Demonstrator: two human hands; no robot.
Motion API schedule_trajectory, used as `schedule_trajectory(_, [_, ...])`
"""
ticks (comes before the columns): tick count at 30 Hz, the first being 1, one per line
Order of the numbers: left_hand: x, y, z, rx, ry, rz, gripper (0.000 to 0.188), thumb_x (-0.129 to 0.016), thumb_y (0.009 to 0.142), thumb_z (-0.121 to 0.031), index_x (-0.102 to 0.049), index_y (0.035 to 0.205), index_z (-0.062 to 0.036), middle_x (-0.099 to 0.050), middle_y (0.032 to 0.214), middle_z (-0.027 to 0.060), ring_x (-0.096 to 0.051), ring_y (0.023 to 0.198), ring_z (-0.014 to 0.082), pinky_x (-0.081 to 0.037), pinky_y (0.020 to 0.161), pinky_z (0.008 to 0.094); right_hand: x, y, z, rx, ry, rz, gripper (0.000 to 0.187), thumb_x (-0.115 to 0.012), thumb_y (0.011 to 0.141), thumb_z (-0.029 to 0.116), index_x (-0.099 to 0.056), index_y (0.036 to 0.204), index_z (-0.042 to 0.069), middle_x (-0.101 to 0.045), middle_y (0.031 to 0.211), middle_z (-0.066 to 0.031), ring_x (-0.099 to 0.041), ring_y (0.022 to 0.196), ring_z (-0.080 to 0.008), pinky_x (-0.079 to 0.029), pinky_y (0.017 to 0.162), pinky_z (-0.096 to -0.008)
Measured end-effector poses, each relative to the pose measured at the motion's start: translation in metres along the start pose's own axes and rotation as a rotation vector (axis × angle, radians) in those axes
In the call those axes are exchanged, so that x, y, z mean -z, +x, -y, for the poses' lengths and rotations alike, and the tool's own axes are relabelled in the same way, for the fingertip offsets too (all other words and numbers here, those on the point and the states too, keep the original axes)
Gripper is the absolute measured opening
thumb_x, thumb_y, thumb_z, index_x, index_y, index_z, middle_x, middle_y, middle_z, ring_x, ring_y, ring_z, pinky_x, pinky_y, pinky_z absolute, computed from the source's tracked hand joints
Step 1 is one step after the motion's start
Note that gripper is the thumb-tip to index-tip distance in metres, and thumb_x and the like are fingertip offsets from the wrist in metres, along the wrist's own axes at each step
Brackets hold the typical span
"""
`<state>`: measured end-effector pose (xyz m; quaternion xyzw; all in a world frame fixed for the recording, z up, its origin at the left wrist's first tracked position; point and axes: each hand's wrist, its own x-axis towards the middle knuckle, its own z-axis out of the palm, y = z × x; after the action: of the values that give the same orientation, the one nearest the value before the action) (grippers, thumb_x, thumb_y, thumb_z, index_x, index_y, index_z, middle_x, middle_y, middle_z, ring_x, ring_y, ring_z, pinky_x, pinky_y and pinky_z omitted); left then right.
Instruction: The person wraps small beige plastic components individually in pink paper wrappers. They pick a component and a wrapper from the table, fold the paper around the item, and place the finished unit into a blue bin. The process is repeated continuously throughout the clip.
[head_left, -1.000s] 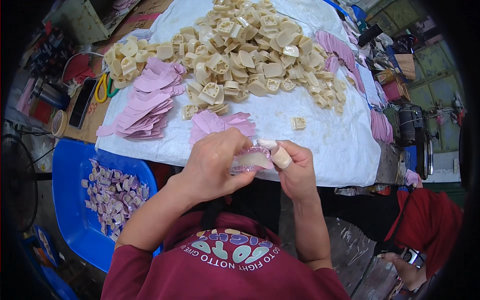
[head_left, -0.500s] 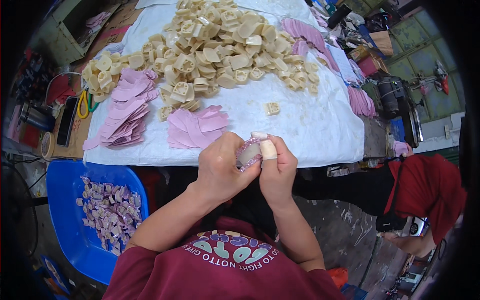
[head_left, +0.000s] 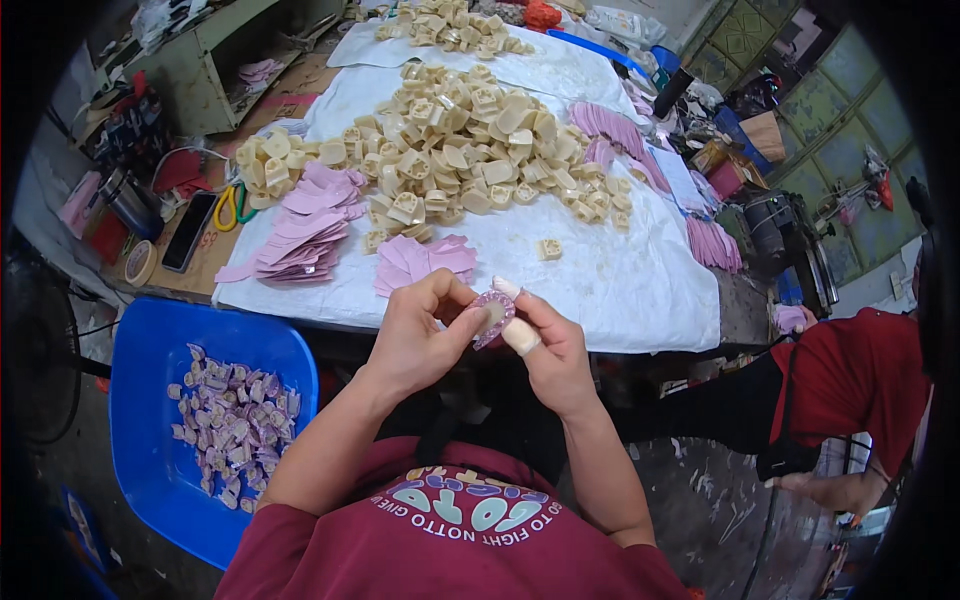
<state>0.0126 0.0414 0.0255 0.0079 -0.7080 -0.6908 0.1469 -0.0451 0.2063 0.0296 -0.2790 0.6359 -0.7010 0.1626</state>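
Observation:
Over the front edge of the table, my left hand (head_left: 420,335) and my right hand (head_left: 556,355) pinch one small shoe heel (head_left: 496,314) between them. A pink strip is wrapped around the heel's rim with a puckered edge, and its pale face shows in the middle. My left thumb presses on the near side. Pale covers wrap the thumb and index fingertip of my right hand, which grips the opposite edge. Just beyond lies a fanned pile of pink strips (head_left: 425,262). One bare cream heel (head_left: 549,249) sits apart on the white cloth.
Bare cream heels form a large heap (head_left: 470,140) on the white cloth (head_left: 640,300). A stack of pink strips (head_left: 305,235) stands left, near scissors (head_left: 230,207) and a phone (head_left: 188,232). Below, a blue tub (head_left: 140,400) holds pink-wrapped heels. Another person (head_left: 850,370) is at the right.
The view has shifted, showing more of the far table. My fingers have changed their hold on the heel, and its pale face with the puckered pink rim is turned more into view.

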Motion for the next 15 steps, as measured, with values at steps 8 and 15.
schedule_trajectory(8, [0.003, -0.012, -0.017, -0.142, -0.038, 0.037, 0.033, -0.067, 0.083, -0.002, -0.057, 0.115, -0.0026, -0.060, 0.085, 0.0003, -0.056, 0.075, 0.0069, -0.044, 0.069, 0.0212, -0.019, -0.008, 0.015, 0.165, -0.096, -0.140, 0.022, -0.054, 0.095, 0.009, -0.061, 0.111, -0.004, -0.064, 0.095, -0.0058, -0.058, 0.081, -0.0091, -0.049, 0.070, -0.0241])
schedule_trajectory(15, [-0.018, -0.025, -0.009, -0.473, 0.229, -0.071, 0.045, -0.069, 0.083, -0.005, -0.053, 0.125, 0.0014, -0.065, 0.079, 0.0088, -0.062, 0.066, 0.0111, -0.049, 0.058, 0.0257, -0.012, -0.016, 0.014, -0.231, 0.116, -0.097, 0.027, -0.054, 0.097, 0.024, -0.066, 0.089, 0.001, -0.062, 0.068, -0.0025, -0.054, 0.057, -0.0049, -0.046, 0.053, -0.0208])
